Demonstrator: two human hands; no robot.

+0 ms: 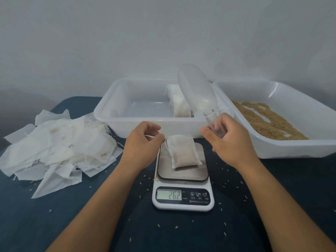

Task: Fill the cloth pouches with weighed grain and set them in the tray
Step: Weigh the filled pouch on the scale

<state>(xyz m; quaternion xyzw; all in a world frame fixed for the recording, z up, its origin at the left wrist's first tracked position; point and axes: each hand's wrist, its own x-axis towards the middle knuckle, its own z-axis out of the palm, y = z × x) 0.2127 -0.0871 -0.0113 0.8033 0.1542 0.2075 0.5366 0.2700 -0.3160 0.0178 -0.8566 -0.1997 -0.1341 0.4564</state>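
A filled cloth pouch [184, 154] lies on the platform of a white kitchen scale [182, 195] that reads 26.2. My left hand [142, 140] is just left of the pouch and pinches its white drawstring. My right hand [228, 135] is to the pouch's right and grips the handle of a clear plastic scoop [197, 91], whose bowl tilts up and away over the trays. Behind the scale, a white tray [116, 113] holds a few filled pouches [179, 106] at its right end. A second white tray [291, 106] at the right holds brown grain [271, 122].
A loose heap of empty white pouches [60, 148] covers the table's left side. Stray grains are scattered on the dark blue tabletop [91, 206] around the scale. A plain pale wall stands close behind both trays.
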